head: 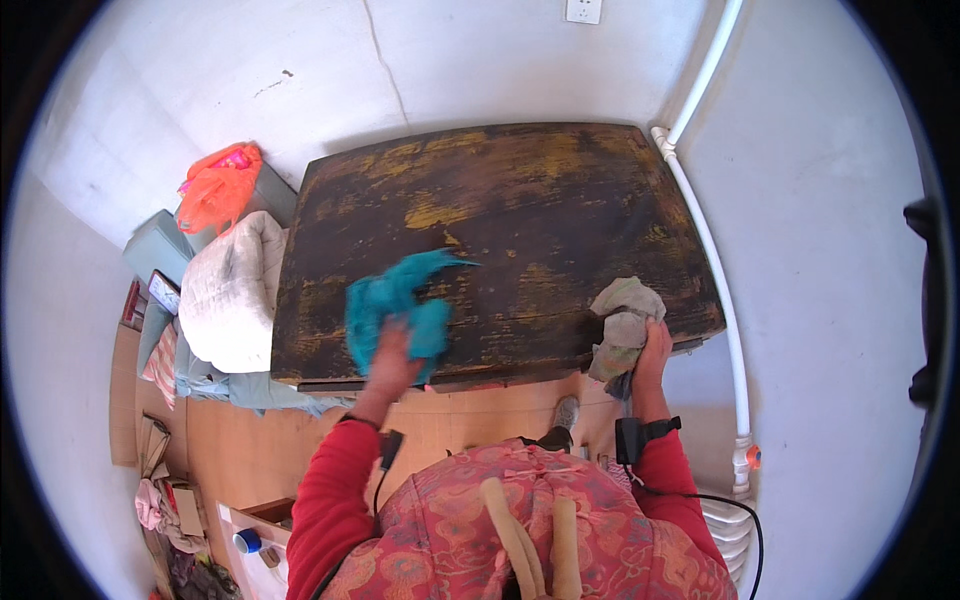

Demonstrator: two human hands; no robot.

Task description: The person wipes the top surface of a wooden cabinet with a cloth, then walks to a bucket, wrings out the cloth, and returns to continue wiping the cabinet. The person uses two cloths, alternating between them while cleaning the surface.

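A worn dark wooden tabletop (495, 217) with yellowish scuffed patches spreads before me. On its front left part, my left hand (395, 356) presses on a teal cloth (401, 289), which is blurred. At the front right, my right hand (654, 345) grips a bunched greyish-beige cloth (628, 315) that hangs partly over the table's front edge. My right fingers are partly hidden by this cloth.
A white pipe (709, 247) runs down the wall right of the table. At the left lie a pale quilt (225, 300) and an orange plastic bag (217, 191). A radiator (727, 532) stands at lower right; a blue tape roll (246, 541) sits behind my left arm.
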